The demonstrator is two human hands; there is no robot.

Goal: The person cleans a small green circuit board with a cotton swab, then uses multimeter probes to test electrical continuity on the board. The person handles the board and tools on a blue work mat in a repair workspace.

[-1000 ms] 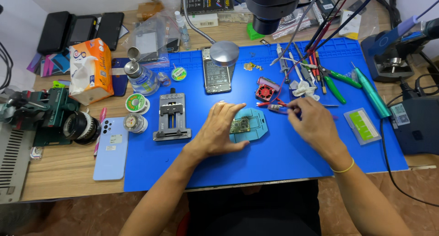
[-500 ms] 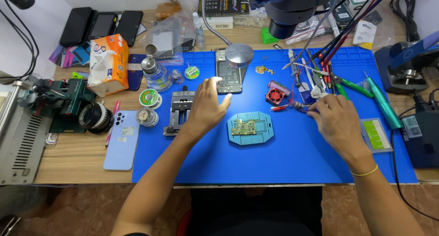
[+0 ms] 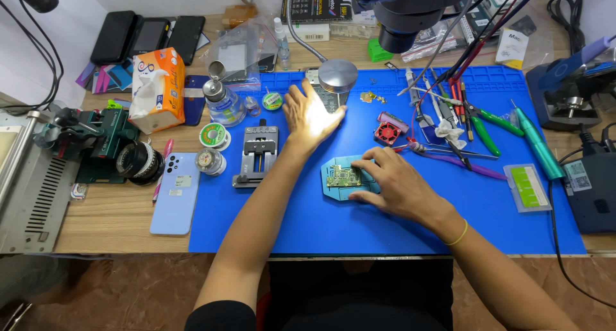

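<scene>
- While right hand (image 3: 401, 186) lies on the light-blue board holder (image 3: 350, 179), its fingers are spread and flat on the holder's right side, pressing down, not pinching anything.
- Green circuit board (image 3: 342, 175) is seated in that holder, just left of the right fingertips; whether they touch the board itself, cannot tell.
- Left hand (image 3: 312, 114) is further up the mat, fingers open and extended, palm down, lit bright by the round lamp head (image 3: 338, 75) right above it.
- Left fingertips reach a phone (image 3: 328, 97) lying flat under the lamp; contact unclear, glare washes it out.
- Metal clamp jig (image 3: 257, 154) sits just left of the left wrist.
- Small red fan (image 3: 388, 132) is between the two hands, to the right.
- Tweezers and screwdrivers (image 3: 449, 116) are fanned out beyond the right hand, on the blue mat (image 3: 385, 228).
- Light-blue phone (image 3: 175, 193) lies face down off the mat's left edge; solder spools (image 3: 212, 136) near it.
</scene>
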